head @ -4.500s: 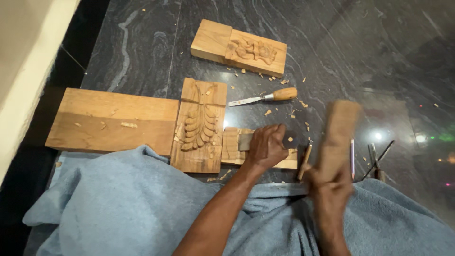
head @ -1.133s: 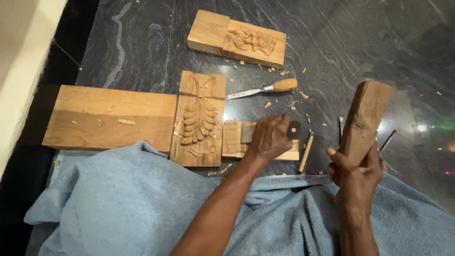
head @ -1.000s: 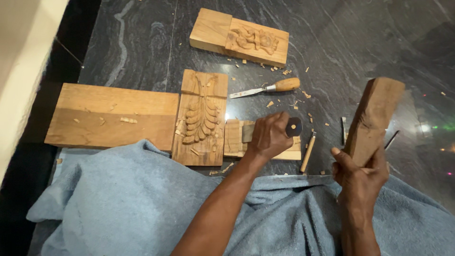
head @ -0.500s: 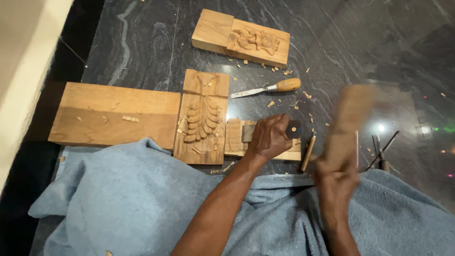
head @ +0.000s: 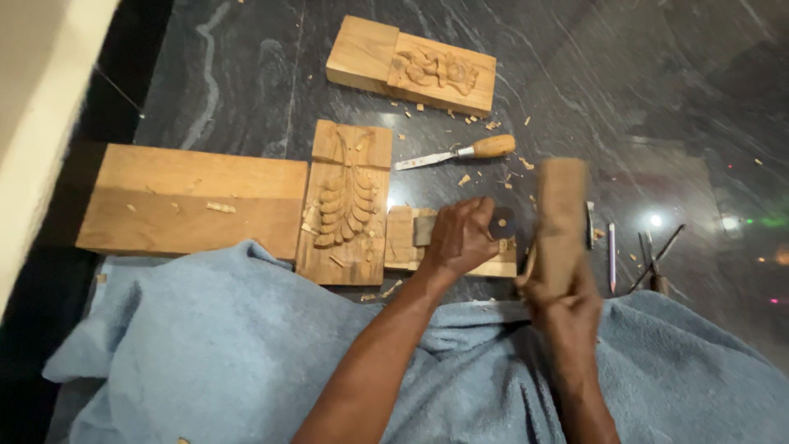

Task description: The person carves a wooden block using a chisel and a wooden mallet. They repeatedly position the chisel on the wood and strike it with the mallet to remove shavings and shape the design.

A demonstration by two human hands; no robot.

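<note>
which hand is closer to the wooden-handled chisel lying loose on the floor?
Left. The left hand sits just below the chisel, gripping a tool on the small block. The right hand, holding the wooden mallet, is lower and further right.

Raw pale wood on glossy dark stone, with soft blue cloth below.

The floor [head: 230, 66] is polished black stone with grey veins, shiny enough to mirror lamps. The plank [head: 189, 201], the leaf panel [head: 345, 205], the far block [head: 411, 66] and the small block [head: 403, 238] are unfinished wood, matt, rough where carved and strewn with chips. The mallet [head: 561, 222] in the right hand [head: 567, 308] is plain wood, blurred. The chisel [head: 456, 153] has a bright metal blade and a smooth, varnished wooden handle. The cloth [head: 205, 345] is matt, nubbly blue towelling.
</note>
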